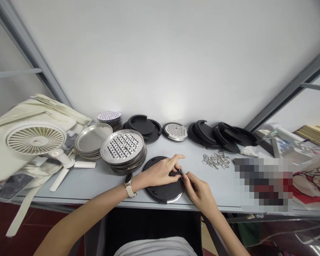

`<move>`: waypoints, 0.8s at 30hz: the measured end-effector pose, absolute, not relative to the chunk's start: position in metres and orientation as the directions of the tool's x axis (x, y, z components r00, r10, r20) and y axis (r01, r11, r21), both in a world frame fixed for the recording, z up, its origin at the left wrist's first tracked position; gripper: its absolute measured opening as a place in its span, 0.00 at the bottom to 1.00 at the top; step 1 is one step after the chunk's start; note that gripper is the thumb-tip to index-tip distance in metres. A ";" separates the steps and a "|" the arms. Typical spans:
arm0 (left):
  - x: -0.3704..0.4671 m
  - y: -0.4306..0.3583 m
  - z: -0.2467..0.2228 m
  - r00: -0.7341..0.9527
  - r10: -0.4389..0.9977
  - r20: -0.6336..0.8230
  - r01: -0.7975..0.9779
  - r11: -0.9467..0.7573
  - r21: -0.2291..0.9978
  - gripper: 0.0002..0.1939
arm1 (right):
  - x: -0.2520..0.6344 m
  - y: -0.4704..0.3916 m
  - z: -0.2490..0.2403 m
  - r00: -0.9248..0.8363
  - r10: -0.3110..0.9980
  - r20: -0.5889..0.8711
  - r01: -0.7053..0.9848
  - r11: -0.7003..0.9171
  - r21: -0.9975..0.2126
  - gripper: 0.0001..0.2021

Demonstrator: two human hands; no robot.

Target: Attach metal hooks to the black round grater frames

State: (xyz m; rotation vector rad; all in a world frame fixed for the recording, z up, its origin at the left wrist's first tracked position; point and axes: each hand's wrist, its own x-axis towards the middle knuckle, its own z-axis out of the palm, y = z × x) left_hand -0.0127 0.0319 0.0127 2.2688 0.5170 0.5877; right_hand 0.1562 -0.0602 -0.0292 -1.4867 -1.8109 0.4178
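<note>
A round black disc [162,193] with a silver rim along its lower right lies near the table's front edge. My left hand [164,171], with a watch on the wrist, rests over the disc, its thumb and some fingers bent toward a small metal piece [181,172] at the right edge. My right hand [198,188] pinches that metal piece from the right side. Its exact shape is partly hidden by the fingers. A pile of metal rings or clips [216,160] lies to the right, behind my right hand.
Stacked metal grater discs [124,146] and plain metal plates [93,138] stand at left, beside a white fan [36,140] and a cream bag [5,163]. Black discs [206,133] and a grater disc [176,131] line the wall. A printed bag [313,185] lies at right.
</note>
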 end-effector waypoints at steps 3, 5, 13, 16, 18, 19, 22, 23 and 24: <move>-0.012 0.033 0.012 0.813 0.515 0.273 0.188 -0.675 0.714 0.28 | 0.157 -0.060 -0.029 -0.063 0.935 0.349 0.706 0.289 -0.647 0.14; -0.012 0.033 0.012 0.808 0.521 0.276 0.199 -0.681 0.704 0.27 | 0.157 -0.060 -0.029 -0.071 0.937 0.342 0.706 0.289 -0.646 0.14; -0.011 0.033 0.010 0.794 0.526 0.305 0.214 -0.712 0.668 0.25 | 0.156 -0.057 -0.025 -0.055 0.960 0.273 0.671 0.238 -0.702 0.13; -0.011 0.032 0.011 0.794 0.518 0.319 0.209 -0.724 0.657 0.24 | 0.156 -0.056 -0.025 -0.053 0.964 0.260 0.658 0.230 -0.717 0.13; -0.011 0.033 0.011 0.794 0.512 0.327 0.201 -0.730 0.654 0.23 | 0.157 -0.056 -0.025 -0.055 0.967 0.250 0.650 0.224 -0.726 0.14; -0.011 0.033 0.011 0.795 0.509 0.330 0.198 -0.732 0.652 0.22 | 0.157 -0.056 -0.026 -0.055 0.968 0.247 0.646 0.223 -0.730 0.14; -0.010 0.033 0.011 0.797 0.500 0.339 0.185 -0.737 0.650 0.22 | 0.158 -0.056 -0.027 -0.049 0.970 0.240 0.637 0.215 -0.740 0.14; -0.010 0.033 0.011 0.796 0.499 0.342 0.181 -0.736 0.653 0.22 | 0.158 -0.056 -0.028 -0.045 0.970 0.239 0.637 0.212 -0.741 0.14; -0.010 0.033 0.011 0.795 0.498 0.345 0.176 -0.735 0.655 0.21 | 0.158 -0.056 -0.028 -0.043 0.970 0.239 0.639 0.211 -0.740 0.14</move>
